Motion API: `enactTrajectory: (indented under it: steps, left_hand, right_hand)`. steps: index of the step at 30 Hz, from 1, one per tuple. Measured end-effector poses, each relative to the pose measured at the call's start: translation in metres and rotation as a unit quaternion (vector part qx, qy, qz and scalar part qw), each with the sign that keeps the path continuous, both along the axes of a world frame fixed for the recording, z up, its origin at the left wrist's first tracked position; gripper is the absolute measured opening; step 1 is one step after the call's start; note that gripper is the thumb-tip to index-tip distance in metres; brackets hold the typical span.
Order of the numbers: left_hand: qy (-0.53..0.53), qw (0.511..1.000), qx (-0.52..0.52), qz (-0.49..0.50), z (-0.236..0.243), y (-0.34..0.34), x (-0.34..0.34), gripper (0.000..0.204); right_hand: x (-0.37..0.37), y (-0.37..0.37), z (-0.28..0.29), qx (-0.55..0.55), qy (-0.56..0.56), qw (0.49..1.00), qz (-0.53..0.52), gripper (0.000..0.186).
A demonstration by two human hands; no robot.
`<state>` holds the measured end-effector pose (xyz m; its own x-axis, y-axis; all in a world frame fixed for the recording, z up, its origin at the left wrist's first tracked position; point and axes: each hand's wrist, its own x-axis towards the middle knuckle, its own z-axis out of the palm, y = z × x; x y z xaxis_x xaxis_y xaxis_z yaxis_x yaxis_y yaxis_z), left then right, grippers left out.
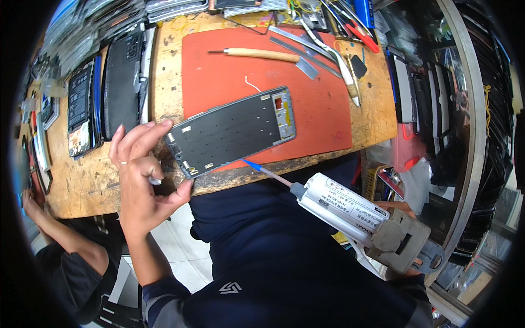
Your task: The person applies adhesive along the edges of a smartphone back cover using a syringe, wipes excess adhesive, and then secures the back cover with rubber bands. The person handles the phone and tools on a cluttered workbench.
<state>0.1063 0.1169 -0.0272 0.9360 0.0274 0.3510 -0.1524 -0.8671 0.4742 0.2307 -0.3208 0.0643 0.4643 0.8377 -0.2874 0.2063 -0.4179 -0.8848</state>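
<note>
Presently, a dark grey, flat rectangular phone frame (227, 134) with a black inner face lies aslant over the front part of an orange-red work mat (322, 120), its near-left corner close to the worn edge of the wooden bench (104, 188). Whether it rests on the mat or is propped slightly above cannot be told from this view.

Left hand (143, 164): fingers curved, thumb well apart from them; fingertips at the far-left corner, thumb at the near-left corner, the frame's short end gripped between.

Right hand (403, 206): mostly hidden behind a grey dispensing gun (399, 240), which it appears to support; how tightly the fingers are closed cannot be told. The gun carries a white twin-barrel cartridge (336, 205), ending in a slim nozzle with a blue tapered tip (250, 163). Tip is at the frame's near long edge; contact uncertain.

Step in hand (judgement): applying adhesive along the frame's rim, probably at an early point, as no bead can be made out.

Next move (judgement): calls for a steady left grip, light even pressure on the gun, and the tip guided closely along the rim, clear of the black inner face.
</note>
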Motion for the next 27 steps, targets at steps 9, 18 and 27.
enactTrajectory:
  steps: [9,18,27]
  left_hand:
    - [-0.005,1.000,0.007,0.003,-0.001,0.000,-0.001,0.057]
    - [-0.015,1.000,0.015,0.005,-0.002,0.000,-0.002,0.056]
    - [-0.017,0.999,0.039,0.010,-0.006,0.001,-0.006,0.057]
  right_hand:
    - [-0.008,-0.011,0.009,-0.022,-0.043,0.998,-0.033,0.028]
    - [-0.004,-0.018,0.024,-0.038,-0.059,0.997,-0.040,0.028]
    - [-0.003,-0.020,0.031,-0.046,-0.071,0.995,-0.053,0.029]
